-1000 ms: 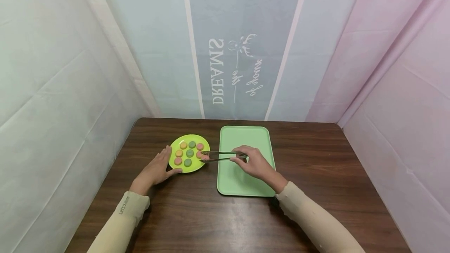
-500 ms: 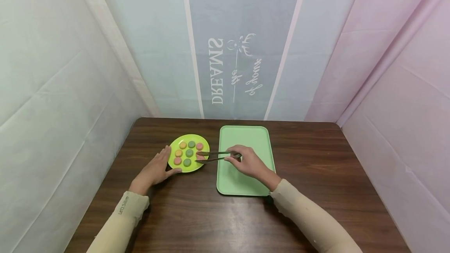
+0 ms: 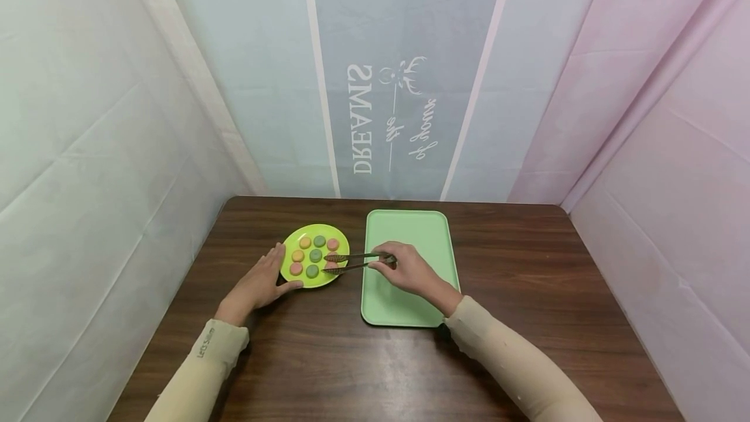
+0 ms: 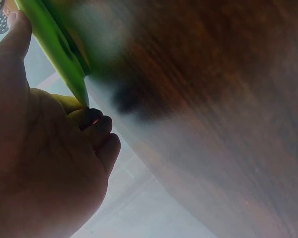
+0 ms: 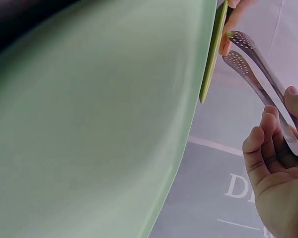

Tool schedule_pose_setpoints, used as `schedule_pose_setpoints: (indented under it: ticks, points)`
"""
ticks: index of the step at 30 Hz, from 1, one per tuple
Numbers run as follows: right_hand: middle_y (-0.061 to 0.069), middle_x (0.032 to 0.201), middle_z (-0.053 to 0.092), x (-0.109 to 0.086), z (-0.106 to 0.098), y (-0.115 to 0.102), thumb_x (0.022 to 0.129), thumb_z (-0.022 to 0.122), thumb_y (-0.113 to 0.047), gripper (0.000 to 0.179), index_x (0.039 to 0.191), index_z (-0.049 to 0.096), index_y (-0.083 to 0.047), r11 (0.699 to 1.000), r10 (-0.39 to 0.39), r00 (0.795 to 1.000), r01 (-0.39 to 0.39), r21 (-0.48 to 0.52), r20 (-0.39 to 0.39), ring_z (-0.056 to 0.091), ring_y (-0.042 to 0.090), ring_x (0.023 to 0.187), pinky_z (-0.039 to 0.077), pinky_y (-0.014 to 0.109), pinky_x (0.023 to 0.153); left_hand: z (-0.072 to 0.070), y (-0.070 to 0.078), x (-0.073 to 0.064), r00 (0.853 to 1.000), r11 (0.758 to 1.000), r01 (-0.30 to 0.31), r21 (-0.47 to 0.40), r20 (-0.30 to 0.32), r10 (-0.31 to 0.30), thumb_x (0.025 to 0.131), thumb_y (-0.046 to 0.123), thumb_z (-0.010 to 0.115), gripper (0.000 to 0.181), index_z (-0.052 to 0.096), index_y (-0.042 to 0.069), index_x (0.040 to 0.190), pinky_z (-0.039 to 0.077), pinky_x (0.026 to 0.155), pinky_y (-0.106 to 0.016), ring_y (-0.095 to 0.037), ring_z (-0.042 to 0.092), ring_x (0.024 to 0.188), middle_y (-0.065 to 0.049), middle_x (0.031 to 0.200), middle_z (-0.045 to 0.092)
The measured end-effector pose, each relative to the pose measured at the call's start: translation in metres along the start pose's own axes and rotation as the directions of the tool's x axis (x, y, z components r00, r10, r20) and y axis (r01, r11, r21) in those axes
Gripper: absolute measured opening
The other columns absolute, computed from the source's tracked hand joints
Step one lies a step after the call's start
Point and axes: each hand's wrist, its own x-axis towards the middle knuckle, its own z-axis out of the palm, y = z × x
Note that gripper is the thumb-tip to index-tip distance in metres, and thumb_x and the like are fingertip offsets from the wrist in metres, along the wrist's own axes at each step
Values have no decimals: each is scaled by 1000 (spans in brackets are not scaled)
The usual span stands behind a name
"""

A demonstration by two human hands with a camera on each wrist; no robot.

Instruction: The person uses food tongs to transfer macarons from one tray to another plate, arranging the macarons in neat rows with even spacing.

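On the yellow-green plate (image 3: 316, 282) at the left lie several macarons in yellow, green and pink. My left hand (image 3: 260, 282) rests against the plate's left rim, fingers along the edge and thumb at the near side. My right hand (image 3: 410, 269) pinches metal tongs (image 3: 357, 255) near their joined end, over the green tray. Their perforated tips (image 5: 237, 60) are spread apart over the plate's right side. They straddle a pink macaron (image 3: 331, 266) at the near right, partly hidden by the lower arm. Another pink macaron (image 3: 333, 244) sits farther back, and a green macaron (image 3: 312, 271) lies just left of the tips.
A light green rectangular tray (image 3: 410, 226) lies right of the plate, under my right hand. Both stand on a dark wooden table (image 3: 504, 259). Cloth walls surround the table at the back and on both sides; the back cloth (image 3: 404, 18) carries mirrored lettering.
My right hand has moved left with the tongs, bringing their tips farther over the plate around the near pink macaron. My left hand stays at the rim.
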Motion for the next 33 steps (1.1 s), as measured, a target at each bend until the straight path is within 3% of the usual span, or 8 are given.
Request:
schedule_pose_setpoints:
  ticks: [4,18,33]
  points:
    - [-5,94,71,2,2,0,102,79,-26,30,121,78,-2,1000,4,1000,-4,-6,11,69,7,83,64,29,77,1,0,0,1000,1000,-4,-1,-7,4,102,63,65,113,9,-9,168,17,134,-60,-46,14,163,-32,175,9]
    - [-2,93,72,10,1,-10,101,80,-25,28,117,79,-2,999,1,999,1,-49,43,65,5,78,62,28,73,2,-1,0,1000,1000,-5,4,-7,5,103,63,64,112,9,-9,169,17,134,-60,-46,14,163,-31,176,9]
    - [-2,91,70,18,-1,-17,104,75,-29,30,117,78,-3,994,50,993,-39,-98,110,61,8,76,57,31,70,4,-4,2,1000,1000,-3,5,-9,3,102,67,62,114,8,-8,169,16,134,-59,-45,14,163,-31,176,9]
